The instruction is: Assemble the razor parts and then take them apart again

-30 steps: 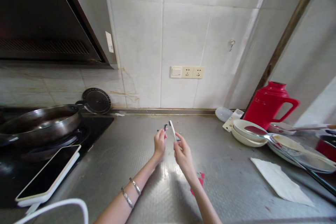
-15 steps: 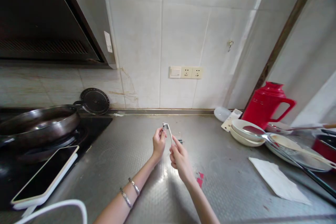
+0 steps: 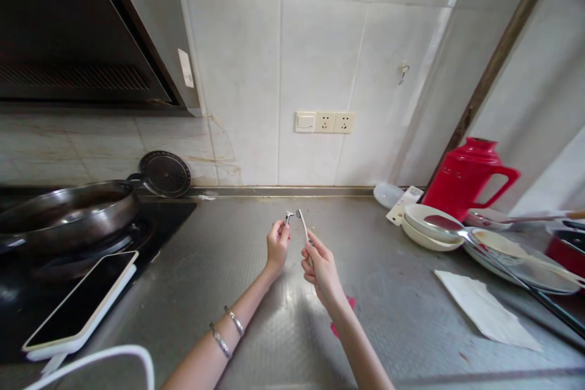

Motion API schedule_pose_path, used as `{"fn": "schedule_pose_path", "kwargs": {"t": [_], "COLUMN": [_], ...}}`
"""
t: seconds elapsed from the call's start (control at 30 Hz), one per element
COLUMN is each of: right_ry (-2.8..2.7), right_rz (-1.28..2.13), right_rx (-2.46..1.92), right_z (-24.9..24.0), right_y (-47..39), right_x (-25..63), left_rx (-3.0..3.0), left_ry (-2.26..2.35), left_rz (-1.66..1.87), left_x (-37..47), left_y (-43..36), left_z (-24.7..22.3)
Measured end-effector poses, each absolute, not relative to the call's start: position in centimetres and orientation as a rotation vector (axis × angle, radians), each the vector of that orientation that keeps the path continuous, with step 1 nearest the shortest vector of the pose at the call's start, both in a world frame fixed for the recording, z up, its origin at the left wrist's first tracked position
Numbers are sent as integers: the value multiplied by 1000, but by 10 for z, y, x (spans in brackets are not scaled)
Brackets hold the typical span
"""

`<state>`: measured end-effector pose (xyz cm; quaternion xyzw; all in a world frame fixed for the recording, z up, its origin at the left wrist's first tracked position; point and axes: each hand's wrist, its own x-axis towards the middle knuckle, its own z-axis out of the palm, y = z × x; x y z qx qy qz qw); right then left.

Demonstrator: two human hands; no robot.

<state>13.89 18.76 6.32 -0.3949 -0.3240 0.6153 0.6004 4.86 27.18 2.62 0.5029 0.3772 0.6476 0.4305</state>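
Observation:
Above the middle of the steel counter, my left hand [image 3: 278, 247] pinches a small silver metal piece [image 3: 288, 217] that stands up from its fingertips. To its right, my right hand [image 3: 320, 265] is closed round a thin white-handled brush [image 3: 304, 226], whose small dark head points up and toward the metal piece. A narrow gap separates the brush head from the piece. The metal piece is too small to identify.
On the left are a pan [image 3: 77, 213] on the stove and a phone [image 3: 85, 301] with a white cable. On the right stand a red thermos [image 3: 466, 180], stacked bowls [image 3: 429, 237], plates, utensils and a white napkin [image 3: 487, 308]. Sockets [image 3: 334, 122] sit on the wall.
My right hand has moved right, taking the brush head away from the metal piece. My left hand has stayed almost in place.

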Motion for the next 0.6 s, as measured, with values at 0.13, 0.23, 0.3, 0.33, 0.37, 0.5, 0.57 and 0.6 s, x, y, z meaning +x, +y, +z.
{"fn": "schedule_pose_path", "kwargs": {"t": [0.13,0.23,0.3,0.33,0.37,0.5,0.57,0.6], "right_ry": [-753,-764,-763,-760,-757,-765,-771,-775], "right_rz": [1430,1445,1428,1414,1404,1411,1414,1410], "right_rx": [-938,-939,-935,-934,-935,-952,-960,-958], "right_z": [65,64,65,65,65,65,65,65], "right_y": [187,184,184,185,185,183,180,180], "right_x": [140,140,142,143,144,144,144,144], "left_rx": [1268,1244,1249,1260,1274,1285,1269,1266], "left_ry": [915,906,900,895,889,880,887,893], "left_rz": [1596,1601,1595,1588,1579,1564,1572,1575], "left_x": [48,47,46,46,46,46,46,46], "left_y": [272,273,273,273,273,273,273,273], "left_z": [27,28,28,28,28,27,27,27]}}
